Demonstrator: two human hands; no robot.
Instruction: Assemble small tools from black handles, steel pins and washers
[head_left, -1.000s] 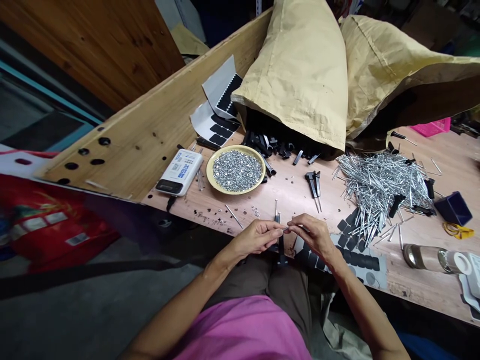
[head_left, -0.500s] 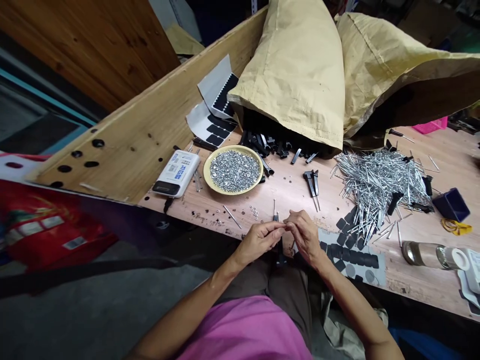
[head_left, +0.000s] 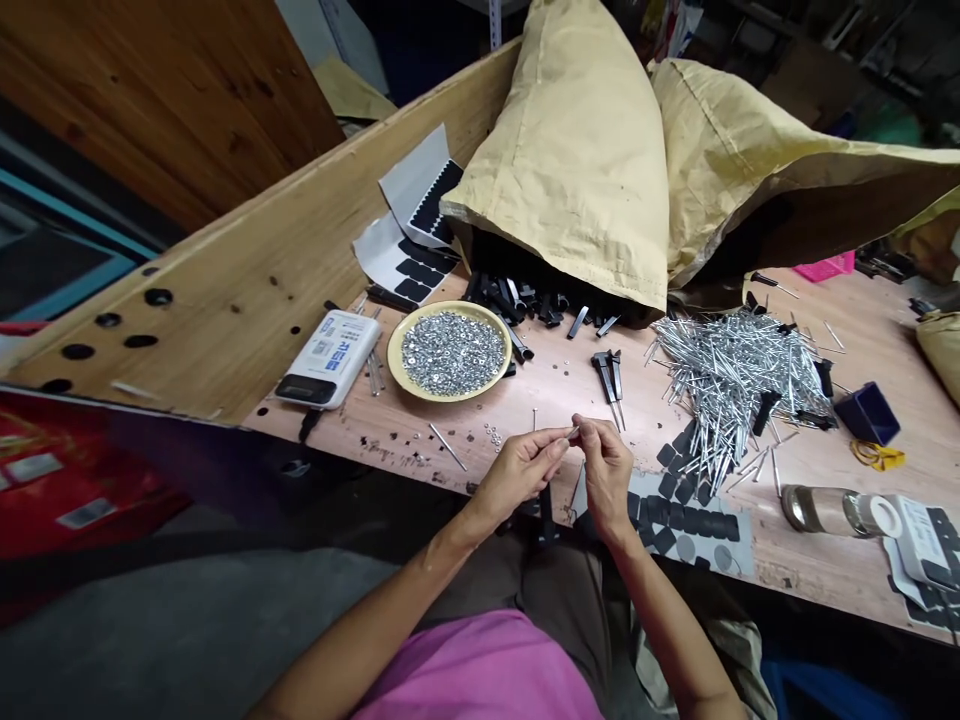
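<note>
My left hand [head_left: 521, 468] and my right hand [head_left: 606, 462] meet fingertip to fingertip over the front of the bench, both closed in a pinch. Between the fingertips is something small and silvery, too tiny and covered to name. Below the left hand, a black part [head_left: 547, 518] juts past the bench edge, and a thin metal rod [head_left: 535, 419] shows just beyond the fingers. Several small nuts [head_left: 492, 436] and a loose metal pin [head_left: 448, 447] lie left of the hands. A yellow bowl [head_left: 397, 372] full of small nuts stands behind them.
Two black-handled pieces [head_left: 607, 380] lie ahead, near a heap of metal pins [head_left: 739, 385]. Large paper sacks [head_left: 577, 160] cover the back. A white power bank [head_left: 334, 355] is left; a glass bottle [head_left: 829, 510], dark blue box [head_left: 868, 413] and sticker sheet [head_left: 739, 535] are right.
My right hand has turned more upright, its fingertips still against the left hand's. The view has shifted slightly, so the bench things appear lower and further left.
</note>
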